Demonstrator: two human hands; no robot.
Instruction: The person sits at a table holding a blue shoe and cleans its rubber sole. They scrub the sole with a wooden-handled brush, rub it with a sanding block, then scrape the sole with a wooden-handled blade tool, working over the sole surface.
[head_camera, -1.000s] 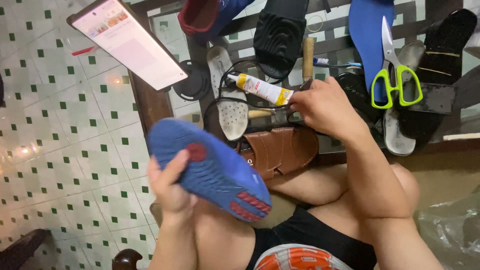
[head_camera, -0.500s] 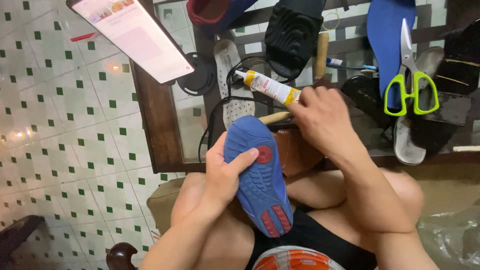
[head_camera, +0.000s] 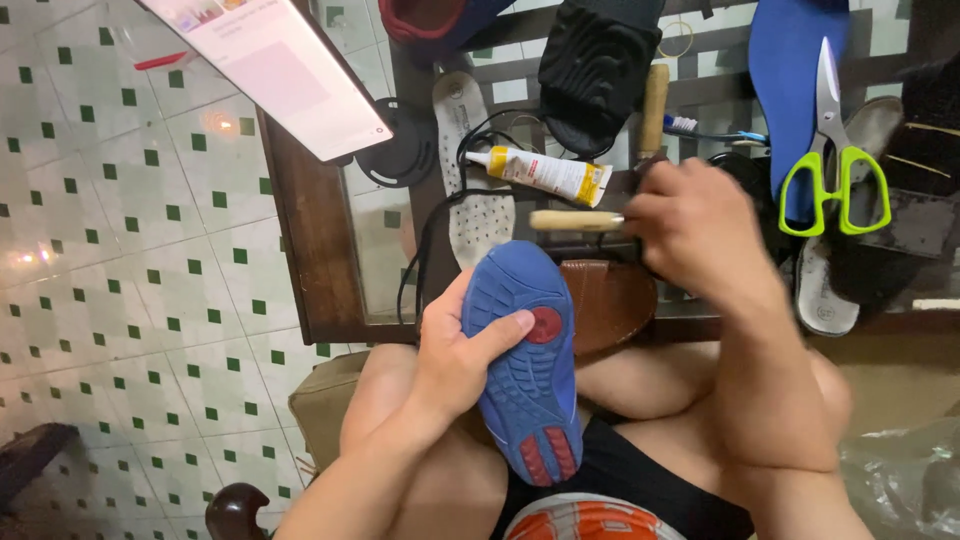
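Observation:
My left hand (head_camera: 455, 350) grips a blue shoe (head_camera: 525, 360) by its side, sole up, over my lap; the sole has red patches at the middle and the heel. My right hand (head_camera: 700, 225) is closed on a tool with a pale wooden handle (head_camera: 570, 220) that sticks out to the left, just above the shoe's toe. A white and yellow glue tube (head_camera: 545, 172) lies on the glass table right behind the handle.
The dark-framed glass table (head_camera: 300, 240) carries a white insole (head_camera: 470, 160), a black sandal (head_camera: 595, 65), a brown leather piece (head_camera: 610, 300), a blue insole (head_camera: 790, 90), green-handled scissors (head_camera: 835, 170) and a toothbrush (head_camera: 710, 130). A phone (head_camera: 275, 70) overhangs its left edge. Green-dotted floor tiles lie left.
My left hand turned the blue shoe from lying across my lap to pointing toe-first at the table. My right hand picked up the wooden-handled tool from beside the glue tube.

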